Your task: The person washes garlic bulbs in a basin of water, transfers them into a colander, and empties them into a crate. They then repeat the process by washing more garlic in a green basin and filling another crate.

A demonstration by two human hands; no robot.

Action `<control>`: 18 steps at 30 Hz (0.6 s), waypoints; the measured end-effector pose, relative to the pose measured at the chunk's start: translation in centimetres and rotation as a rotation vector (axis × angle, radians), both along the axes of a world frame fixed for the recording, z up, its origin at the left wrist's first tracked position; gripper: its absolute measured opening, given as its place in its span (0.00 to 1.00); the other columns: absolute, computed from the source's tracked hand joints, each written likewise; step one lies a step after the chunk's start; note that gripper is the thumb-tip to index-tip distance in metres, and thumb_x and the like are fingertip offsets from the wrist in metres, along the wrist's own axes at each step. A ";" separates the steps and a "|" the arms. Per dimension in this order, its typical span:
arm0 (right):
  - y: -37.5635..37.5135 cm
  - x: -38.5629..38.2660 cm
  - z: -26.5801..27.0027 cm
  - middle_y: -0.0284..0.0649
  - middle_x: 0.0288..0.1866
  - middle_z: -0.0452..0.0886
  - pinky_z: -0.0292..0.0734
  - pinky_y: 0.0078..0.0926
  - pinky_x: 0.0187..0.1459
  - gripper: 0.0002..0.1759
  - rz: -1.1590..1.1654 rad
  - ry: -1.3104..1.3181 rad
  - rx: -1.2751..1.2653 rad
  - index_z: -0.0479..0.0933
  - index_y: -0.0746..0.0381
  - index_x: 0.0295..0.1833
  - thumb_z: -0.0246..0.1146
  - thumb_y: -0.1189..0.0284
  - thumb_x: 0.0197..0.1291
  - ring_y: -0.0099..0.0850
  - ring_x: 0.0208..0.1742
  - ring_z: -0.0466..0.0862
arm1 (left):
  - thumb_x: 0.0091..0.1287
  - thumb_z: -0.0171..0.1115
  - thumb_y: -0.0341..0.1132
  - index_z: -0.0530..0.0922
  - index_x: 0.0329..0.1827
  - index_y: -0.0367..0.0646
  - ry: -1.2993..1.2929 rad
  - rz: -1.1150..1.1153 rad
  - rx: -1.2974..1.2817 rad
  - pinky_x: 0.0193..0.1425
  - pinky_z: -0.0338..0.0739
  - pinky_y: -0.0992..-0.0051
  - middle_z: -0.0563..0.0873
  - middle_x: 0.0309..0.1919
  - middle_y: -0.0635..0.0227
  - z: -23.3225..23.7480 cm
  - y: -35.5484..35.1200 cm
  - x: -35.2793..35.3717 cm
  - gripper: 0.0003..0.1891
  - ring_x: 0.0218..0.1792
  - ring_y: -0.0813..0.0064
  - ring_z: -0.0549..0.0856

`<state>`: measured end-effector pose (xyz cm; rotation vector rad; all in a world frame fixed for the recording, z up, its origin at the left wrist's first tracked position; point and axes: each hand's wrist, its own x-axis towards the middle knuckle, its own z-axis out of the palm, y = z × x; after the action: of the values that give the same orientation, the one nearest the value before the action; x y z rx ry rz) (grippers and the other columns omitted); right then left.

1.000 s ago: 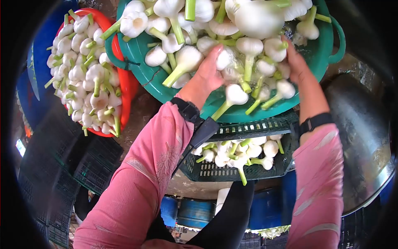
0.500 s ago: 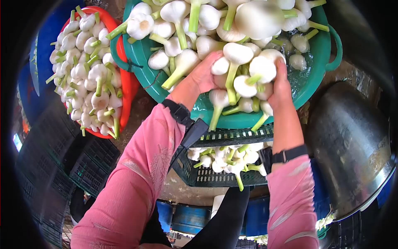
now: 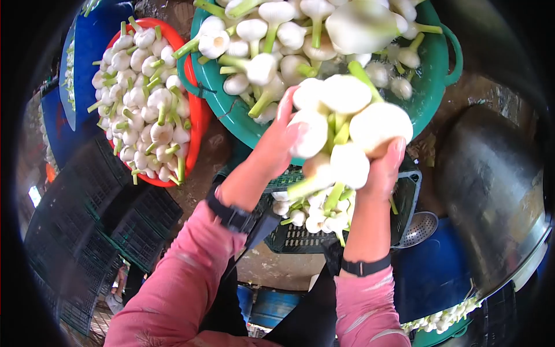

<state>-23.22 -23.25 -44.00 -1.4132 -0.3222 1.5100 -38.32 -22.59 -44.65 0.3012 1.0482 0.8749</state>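
Between my two hands is a bunch of white garlic bulbs with green stems, raised over the near rim of the green tub. My left hand presses the bunch from the left, fingers against the bulbs. From the right and below, my right hand cups it, fingertips on a large bulb. More garlic fills the tub, with some bulbs sitting in water at its right side. Just below my hands, a dark slatted crate holds more garlic, partly hidden by the bunch and my right forearm.
A red basin heaped with garlic stands at the left. Dark crates lie below it. On the right are a large metal pot and a perforated metal ladle beside the crate. Blue barrels stand low in view.
Both hands have lifted the garlic bunch out of the tub and moved it nearer to me, toward the crate. The view has shifted slightly, showing the ladle.
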 end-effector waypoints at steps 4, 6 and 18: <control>-4.5 -0.5 6.6 0.48 0.56 0.62 0.63 0.34 0.54 0.40 0.045 0.001 0.082 0.51 0.69 0.60 0.44 0.46 0.53 0.37 0.56 0.66 | 0.47 0.59 0.52 0.42 0.63 0.44 0.208 -0.135 0.086 0.62 0.54 0.69 0.56 0.59 0.64 6.5 -5.1 -0.8 0.46 0.60 0.69 0.58; -8.0 -1.3 10.0 0.48 0.59 0.58 0.59 0.35 0.56 0.48 0.010 0.090 0.028 0.47 0.69 0.62 0.47 0.41 0.48 0.37 0.58 0.63 | 0.45 0.60 0.53 0.42 0.63 0.45 0.070 -0.160 0.001 0.62 0.53 0.68 0.55 0.59 0.63 9.6 -8.6 -0.9 0.47 0.61 0.67 0.57; -14.8 10.8 -2.0 0.40 0.38 0.73 0.74 0.26 0.34 0.17 -0.091 -0.353 -0.792 0.68 0.64 0.47 0.53 0.66 0.54 0.28 0.38 0.74 | 0.53 0.56 0.48 0.50 0.61 0.55 0.423 -0.072 -1.041 0.56 0.55 0.50 0.49 0.61 0.55 3.5 -17.1 0.7 0.35 0.62 0.58 0.49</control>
<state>-12.42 -38.05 -45.97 -2.2911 0.1624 1.3592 -37.66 -39.67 -41.11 -0.3735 1.7281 0.1113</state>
